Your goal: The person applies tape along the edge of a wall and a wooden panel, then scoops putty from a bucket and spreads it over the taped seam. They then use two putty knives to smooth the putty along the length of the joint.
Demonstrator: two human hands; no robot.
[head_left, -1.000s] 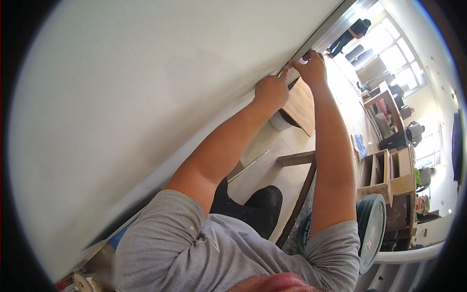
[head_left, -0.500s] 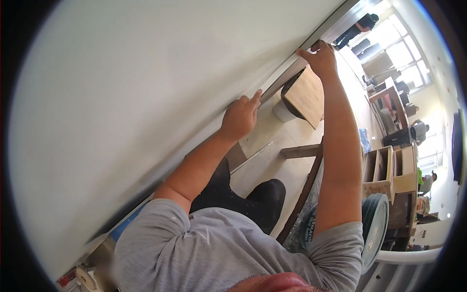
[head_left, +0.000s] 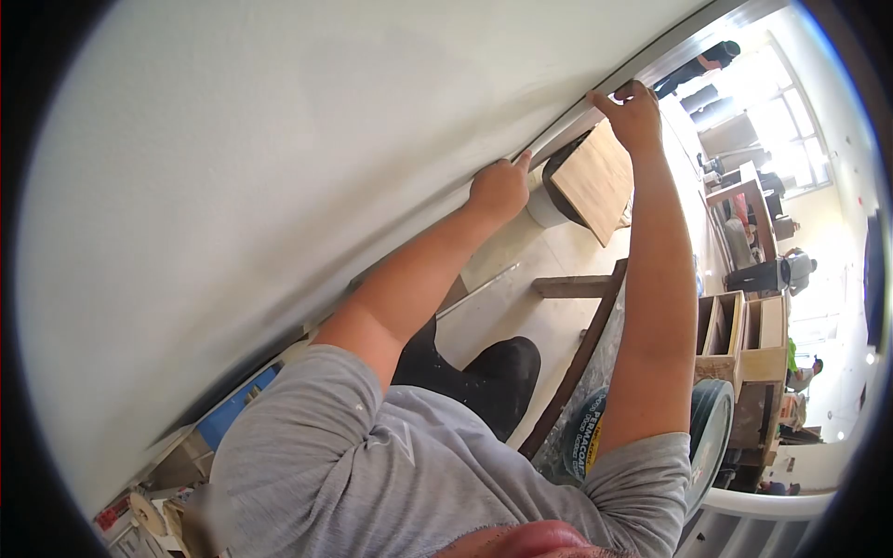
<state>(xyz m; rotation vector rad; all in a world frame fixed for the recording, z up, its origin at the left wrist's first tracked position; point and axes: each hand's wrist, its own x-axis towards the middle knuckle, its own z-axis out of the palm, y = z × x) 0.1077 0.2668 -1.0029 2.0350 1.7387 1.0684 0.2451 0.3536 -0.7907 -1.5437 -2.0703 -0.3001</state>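
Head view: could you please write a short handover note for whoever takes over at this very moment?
Left hand: fingers curled, pressed against the panel edge, index finger pointing along it.
Right hand: further along, fingers hooked over that edge.
White panel fills the upper left; a wooden board rests on a white bucket below the hands.
Done: both hands are set on the edge.
Left: progress along the edge cannot be seen, nor whether either hand hides a tool.

White panel (head_left: 279, 186), grey shirt (head_left: 372, 465), perhaps teal bucket (head_left: 712, 437).
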